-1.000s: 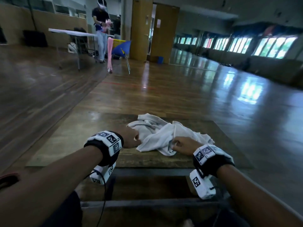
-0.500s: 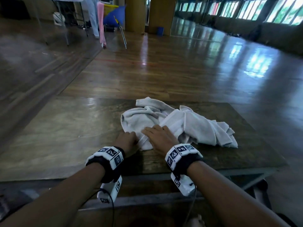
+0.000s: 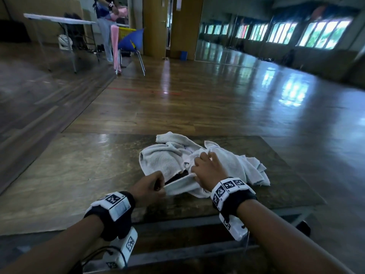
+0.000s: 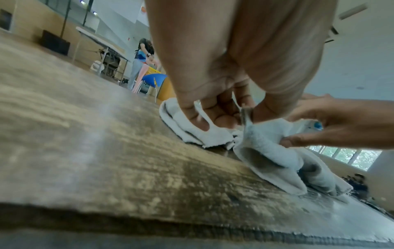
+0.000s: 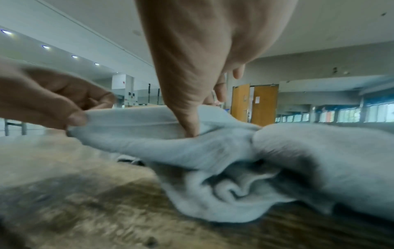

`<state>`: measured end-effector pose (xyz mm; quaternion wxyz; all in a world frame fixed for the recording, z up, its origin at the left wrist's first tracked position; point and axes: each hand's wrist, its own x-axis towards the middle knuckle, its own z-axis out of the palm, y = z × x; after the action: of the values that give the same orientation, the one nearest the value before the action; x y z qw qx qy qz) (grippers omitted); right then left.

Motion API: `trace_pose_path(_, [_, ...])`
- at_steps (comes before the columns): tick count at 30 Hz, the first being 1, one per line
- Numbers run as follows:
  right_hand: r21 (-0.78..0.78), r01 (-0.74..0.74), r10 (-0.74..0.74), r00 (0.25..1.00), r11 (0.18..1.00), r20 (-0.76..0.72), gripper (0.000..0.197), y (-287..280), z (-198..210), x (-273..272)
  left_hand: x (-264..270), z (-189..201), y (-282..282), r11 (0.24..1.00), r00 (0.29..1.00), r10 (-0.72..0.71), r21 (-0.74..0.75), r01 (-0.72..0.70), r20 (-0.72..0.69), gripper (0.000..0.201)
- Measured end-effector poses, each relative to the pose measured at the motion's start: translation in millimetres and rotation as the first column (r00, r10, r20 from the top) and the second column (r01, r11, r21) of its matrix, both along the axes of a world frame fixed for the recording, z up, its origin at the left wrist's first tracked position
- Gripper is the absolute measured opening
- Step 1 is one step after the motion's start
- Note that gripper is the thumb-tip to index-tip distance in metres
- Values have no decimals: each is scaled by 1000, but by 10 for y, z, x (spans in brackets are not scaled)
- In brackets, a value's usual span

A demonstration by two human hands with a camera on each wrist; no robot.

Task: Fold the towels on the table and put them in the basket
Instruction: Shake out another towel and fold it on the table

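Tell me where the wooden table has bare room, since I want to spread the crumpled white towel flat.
The worn wooden table lies bare left of the crumpled white towel, out to its left edge, with a narrower strip along the near edge. The right half is crowded: towel heap, left hand and right hand both pinching its hem.

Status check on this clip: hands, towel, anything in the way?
Left hand pinches towel edge. Right hand grips same edge. Towel crumpled on table, unfolded. Nothing in the way.
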<state>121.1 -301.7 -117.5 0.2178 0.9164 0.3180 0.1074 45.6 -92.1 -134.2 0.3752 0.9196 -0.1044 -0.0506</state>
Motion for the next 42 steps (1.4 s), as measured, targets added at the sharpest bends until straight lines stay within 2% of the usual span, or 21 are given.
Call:
trace_pose_path(5, [6, 89, -89, 989, 996, 118, 30, -519, 502, -156, -177, 429, 24, 1000, 992, 6, -7, -5, 124, 21])
trace_pose_path(8, [-6, 170, -166, 968, 985, 188, 20, -754, 795, -265, -186, 755, 76, 999, 973, 40, 0, -41, 229, 23])
trace_pose_path(14, [226, 214, -280, 906, 950, 319, 20, -1110, 1583, -400, -222, 1621, 222, 985, 882, 136, 34, -169, 451, 24])
trace_pose_path(17, [339, 197, -316, 883, 920, 346, 11, -1147, 2072, -502, -245, 2069, 277, 981, 798, 169, -18, -195, 578, 35])
trace_pose_path(20, [447, 122, -313, 870, 886, 382, 9, -1203, 2543, -602, -261, 2503, 357, 965, 658, 226, -71, -254, 718, 37])
trace_pose_path(22, [511, 55, -293, 869, 858, 398, 11, -1251, 2868, -658, -252, 2813, 382, 963, 576, 234, -105, -249, 783, 29])
trace_pose_path(24, [568, 6, -282, 872, 823, 399, 11, -1283, 3199, -722, -250, 3138, 383, 960, 485, 220, -99, -263, 846, 12])
trace_pose_path(26, [622, -37, -289, 863, 782, 415, 11, -1293, 3548, -808, -285, 3501, 378, 956, 379, 195, -88, -281, 904, 13])
trace_pose_path(28, [670, -70, -297, 858, 739, 418, 10, -1297, 3867, -938, -380, 3864, 383, 953, 317, 177, -82, -290, 932, 15])
trace_pose_path(32, [694, -155, -263, 850, 703, 456, 3, -1296, 4405, -1290, -661, 4513, 488, 928, 232, 76, 17, -372, 970, 13])
trace_pose_path(37, [706, -212, -200, 869, 676, 452, 20, -1241, 4911, -1694, -1058, 5032, 663, 895, 150, 53, 20, -445, 987, 17])
trace_pose_path(42, [739, -229, -219, 863, 634, 455, 20, -1146, 5214, -1932, -1396, 5239, 688, 876, 147, 63, 16, -483, 987, 17])
